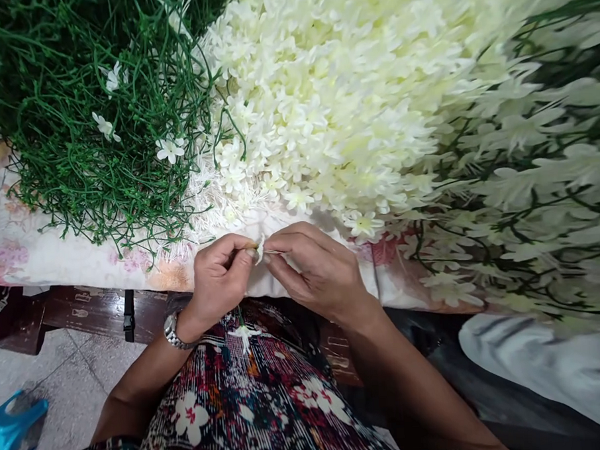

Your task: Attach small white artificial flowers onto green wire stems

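My left hand (222, 271) is closed in a pinch on a green artificial flower stem. Below that hand, a white flower (244, 335) hangs from a stem in front of the patterned clothing. Between the two sets of fingertips is a small white artificial flower (260, 248). From the right, my right hand (314, 267) meets it with fingers closed around a thin, pale piece (275, 252), too small to make out. Beyond the hands lie a large heap of cream-white artificial blossoms (315, 118) and, to its left, a pile of green plastic stems (92, 134).
White thread-like stamens (200, 206) lie between the piles, on a floral cloth (97, 257) covering the work surface. On the right, flowered stems (538, 221) spill over its edge. A blue plastic stool (15, 423) stands on the floor; light grey fabric (539, 367) is at lower right.
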### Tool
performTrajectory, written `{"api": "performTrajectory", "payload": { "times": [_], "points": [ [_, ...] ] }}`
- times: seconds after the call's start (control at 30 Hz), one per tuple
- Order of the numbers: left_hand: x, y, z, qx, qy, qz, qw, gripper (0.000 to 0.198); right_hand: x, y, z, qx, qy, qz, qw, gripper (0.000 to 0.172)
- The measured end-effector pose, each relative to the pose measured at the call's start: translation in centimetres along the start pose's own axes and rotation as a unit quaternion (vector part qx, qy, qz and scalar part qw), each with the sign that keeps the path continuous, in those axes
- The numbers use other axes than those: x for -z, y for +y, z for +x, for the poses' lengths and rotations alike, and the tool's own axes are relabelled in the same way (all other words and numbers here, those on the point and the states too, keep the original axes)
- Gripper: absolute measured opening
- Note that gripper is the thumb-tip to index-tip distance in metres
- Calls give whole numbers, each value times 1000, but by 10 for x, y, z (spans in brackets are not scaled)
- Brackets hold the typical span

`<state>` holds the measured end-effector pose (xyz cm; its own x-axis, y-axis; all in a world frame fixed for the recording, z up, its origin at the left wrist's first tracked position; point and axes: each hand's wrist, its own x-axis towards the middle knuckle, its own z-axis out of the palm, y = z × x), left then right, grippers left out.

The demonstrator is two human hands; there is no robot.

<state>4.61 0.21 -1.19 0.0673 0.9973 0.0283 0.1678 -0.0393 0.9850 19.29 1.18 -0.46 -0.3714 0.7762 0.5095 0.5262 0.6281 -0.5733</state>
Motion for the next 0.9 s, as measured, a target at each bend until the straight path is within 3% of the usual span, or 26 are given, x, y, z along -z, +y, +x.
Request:
{"api": "performTrajectory", "payload": {
  "times": [0.1,0.23,0.43,0.67,0.9],
  "points": [
    [3,-1,-1,31,8,-99,995,6,10,-6,0,-11,6,14,1000,20],
    [5,0,-2,42,-5,-125,991,8,16,-13,0,2,31,-12,999,24],
    [2,4,-4,13,-4,-58,998,7,11,-14,3,27,27,-34,999,16],
    [-1,6,-3,-42,6,69,997,8,0,-7,-2,-12,41,11,999,13],
    [0,1,-2,-70,12,63,995,9,-6,-6,3,-4,53,27,998,10]
  ]
}}
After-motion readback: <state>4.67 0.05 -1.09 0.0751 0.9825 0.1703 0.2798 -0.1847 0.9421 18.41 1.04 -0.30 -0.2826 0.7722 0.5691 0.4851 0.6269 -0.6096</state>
